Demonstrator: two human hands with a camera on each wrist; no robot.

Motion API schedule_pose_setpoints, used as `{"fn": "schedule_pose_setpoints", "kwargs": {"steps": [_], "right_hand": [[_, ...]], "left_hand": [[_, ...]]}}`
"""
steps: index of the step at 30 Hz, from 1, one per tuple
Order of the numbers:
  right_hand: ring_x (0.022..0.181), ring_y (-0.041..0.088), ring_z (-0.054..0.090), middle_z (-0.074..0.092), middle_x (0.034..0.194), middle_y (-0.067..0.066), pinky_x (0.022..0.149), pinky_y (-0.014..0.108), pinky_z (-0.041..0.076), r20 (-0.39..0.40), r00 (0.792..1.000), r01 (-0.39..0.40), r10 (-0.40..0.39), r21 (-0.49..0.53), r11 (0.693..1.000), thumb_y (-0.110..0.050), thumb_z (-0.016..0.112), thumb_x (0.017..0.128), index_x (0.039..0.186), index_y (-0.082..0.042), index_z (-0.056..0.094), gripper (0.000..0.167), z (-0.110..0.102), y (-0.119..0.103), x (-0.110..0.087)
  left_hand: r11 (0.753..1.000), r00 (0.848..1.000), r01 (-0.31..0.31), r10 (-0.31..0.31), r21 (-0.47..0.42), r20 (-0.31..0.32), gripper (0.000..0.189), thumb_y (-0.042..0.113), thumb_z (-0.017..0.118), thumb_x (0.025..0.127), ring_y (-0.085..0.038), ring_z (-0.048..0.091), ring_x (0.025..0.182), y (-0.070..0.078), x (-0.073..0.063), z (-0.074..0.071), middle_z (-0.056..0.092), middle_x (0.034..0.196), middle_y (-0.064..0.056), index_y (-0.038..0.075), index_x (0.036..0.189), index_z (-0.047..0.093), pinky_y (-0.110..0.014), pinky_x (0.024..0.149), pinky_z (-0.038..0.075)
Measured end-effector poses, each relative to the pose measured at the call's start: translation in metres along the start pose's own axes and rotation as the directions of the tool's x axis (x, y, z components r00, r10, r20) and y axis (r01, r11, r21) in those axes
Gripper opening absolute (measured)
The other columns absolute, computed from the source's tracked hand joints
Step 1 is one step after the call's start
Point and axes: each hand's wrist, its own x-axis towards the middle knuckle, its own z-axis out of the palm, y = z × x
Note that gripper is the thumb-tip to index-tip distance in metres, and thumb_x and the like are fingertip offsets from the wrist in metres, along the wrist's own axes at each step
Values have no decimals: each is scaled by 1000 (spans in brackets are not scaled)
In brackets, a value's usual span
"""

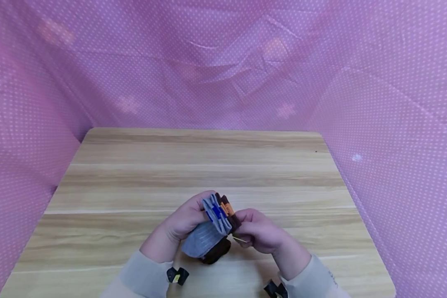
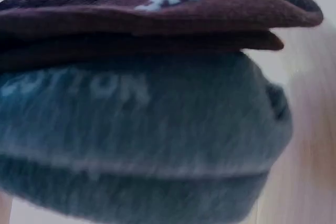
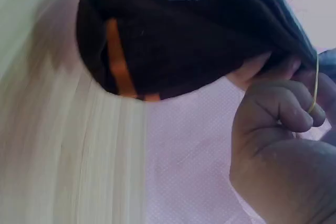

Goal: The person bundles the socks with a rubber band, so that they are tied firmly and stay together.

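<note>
Grey socks [image 1: 200, 241] and dark brown socks [image 1: 217, 251] are held together as one bundle above the near middle of the table. Blue marks show on the grey cuffs, orange ones on the brown. My left hand [image 1: 186, 218] grips the bundle from the left side. At its right, my right hand [image 1: 263, 232] pinches a thin yellow rubber band [image 1: 240, 239], which runs taut from the socks to the curled fingers. "COTTON" lettering shows on the grey sock [image 2: 136, 129] in the left wrist view and on the brown sock [image 3: 184, 40] in the right wrist view.
Beneath the hands lies a light wood-grain table [image 1: 193, 165] with rounded far corners. Pink dotted cloth [image 1: 208, 95] hangs behind it and along both sides. Black straps with small devices [image 1: 177, 276] sit at both wrists.
</note>
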Motion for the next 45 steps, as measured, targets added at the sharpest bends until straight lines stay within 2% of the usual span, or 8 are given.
{"fn": "schedule_pose_setpoints", "kwargs": {"steps": [7,11,16,18,30,39,42,45], "right_hand": [[76,17,40,46,81,0,70,26,35,107,925,317,-364,310,896,-21,28,112,90,-11,53,34,-4,2,-6],[64,21,48,52,73,8,62,29,42,243,882,466,-404,-324,824,-4,36,106,94,-3,65,32,2,-9,-14],[89,15,72,77,98,-1,72,31,52,218,939,137,-266,-947,-291,-15,62,93,98,-13,79,18,20,-29,-27],[101,19,74,78,110,1,74,38,52,131,956,-14,-261,-872,-489,-22,64,94,106,-11,80,23,24,-29,-27],[63,24,73,77,78,7,55,42,58,-96,722,-323,-685,-922,-211,-4,77,91,84,-5,77,7,13,8,3],[128,35,65,64,144,17,107,43,50,-71,746,-141,-662,-989,-52,-25,105,58,141,4,62,98,7,13,0],[140,37,54,51,156,22,121,44,35,87,732,46,-676,-996,-79,-33,103,55,153,6,49,118,2,12,-1],[137,35,58,55,152,24,123,48,32,321,633,185,-704,-946,-265,-48,93,71,148,9,53,104,-3,8,-1]], "left_hand": [[997,992,66,-69,-34,-104,18,27,66,105,-12,72,101,-1,-4,-5,76,109,4,26,121,72,-29,90,57],[996,988,78,-84,-48,-129,17,25,66,105,-13,72,102,0,-4,-5,76,109,3,26,121,72,-30,91,57],[994,989,65,-75,-83,-124,21,15,60,107,-15,72,104,-6,-4,-6,76,111,0,22,121,72,-31,92,57],[994,989,66,-76,-89,-124,22,13,58,107,-15,72,104,-9,-4,-5,76,112,0,22,121,73,-32,92,57],[1000,998,13,-14,-23,-67,19,18,64,105,-16,72,102,-11,-1,-7,77,112,0,21,123,69,-33,90,58],[998,993,49,-52,-29,-107,19,15,61,106,-16,72,102,-12,-2,-5,77,110,0,21,121,72,-32,92,56],[992,986,91,-102,-88,-130,21,13,56,107,-15,72,101,-12,-4,-6,77,108,0,19,122,70,-30,91,57],[980,980,144,-160,-136,-115,23,15,52,109,-13,72,101,-13,-5,-6,77,109,0,19,123,69,-28,91,56]]}}
